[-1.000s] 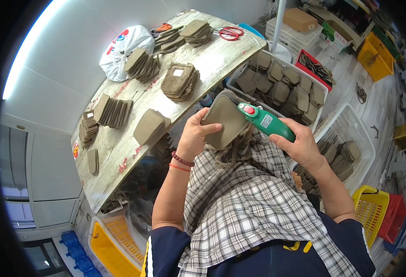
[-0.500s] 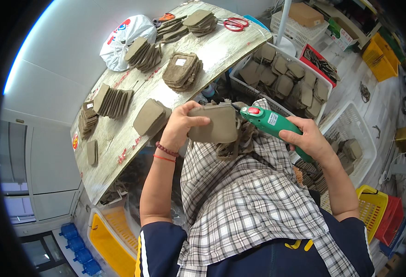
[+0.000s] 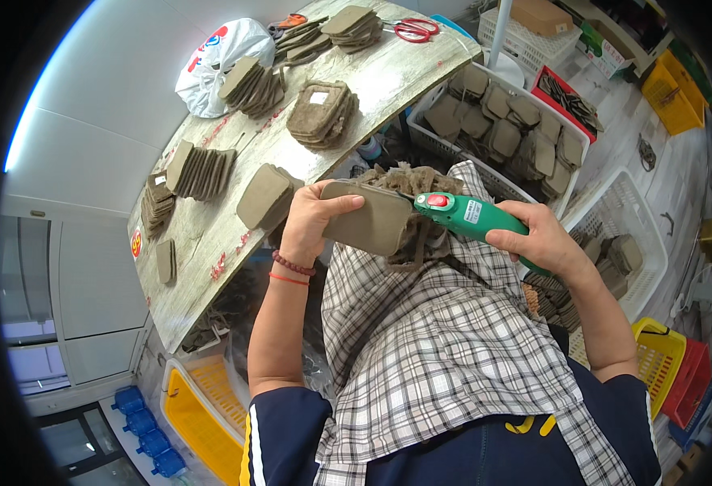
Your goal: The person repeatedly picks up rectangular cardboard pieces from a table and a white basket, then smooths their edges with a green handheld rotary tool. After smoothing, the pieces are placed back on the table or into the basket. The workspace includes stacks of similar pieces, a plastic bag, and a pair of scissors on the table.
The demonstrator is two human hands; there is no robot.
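Currently the left hand (image 3: 311,219) grips a flat brown moulded pad (image 3: 369,220), held above the checked apron (image 3: 445,340). The right hand (image 3: 538,239) is clenched around a green electric cutter (image 3: 467,217) whose tip meets the pad's right edge, apparently at trimmed scraps (image 3: 408,180) lying just above the pad

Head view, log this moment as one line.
left hand: holds tan piece | right hand: grips green cutter at piece's edge
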